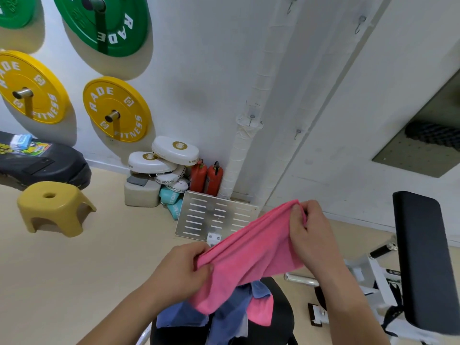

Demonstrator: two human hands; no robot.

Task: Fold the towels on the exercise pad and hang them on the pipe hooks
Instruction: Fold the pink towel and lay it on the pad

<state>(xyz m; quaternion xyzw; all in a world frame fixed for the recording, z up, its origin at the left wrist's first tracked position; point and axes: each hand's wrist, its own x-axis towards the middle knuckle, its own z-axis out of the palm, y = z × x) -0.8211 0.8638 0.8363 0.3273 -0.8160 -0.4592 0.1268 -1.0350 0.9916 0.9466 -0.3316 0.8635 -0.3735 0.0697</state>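
Pink cloth runs as a doubled band between our two hands, held in the air. At its eight o'clock end our left hand (181,267) has the gathered layers clamped between thumb and curled fingers. If that pinch catches only the top layer, the under layer may peel away and the fold will open.

The pink towel (251,255) sags in the middle, and its lower flap hangs toward six o'clock. There it touches the pile of towels (224,317), blue and pink, heaped on the exercise pad (283,310). We judge that lifting it carelessly could drag a loose towel off the pad onto the floor.

Up at twelve o'clock the pipe (239,150) climbs the wall.

At the towel's two o'clock end our right hand (311,230) nips the corner between thumb and fingertips. The edges there look bunched rather than squared, so the next fold may come out crooked.

Farther right, toward one o'clock, a hook (297,134) sticks out, small and thin. A thick, uneven bundle could slide off it, or hang by a single layer.
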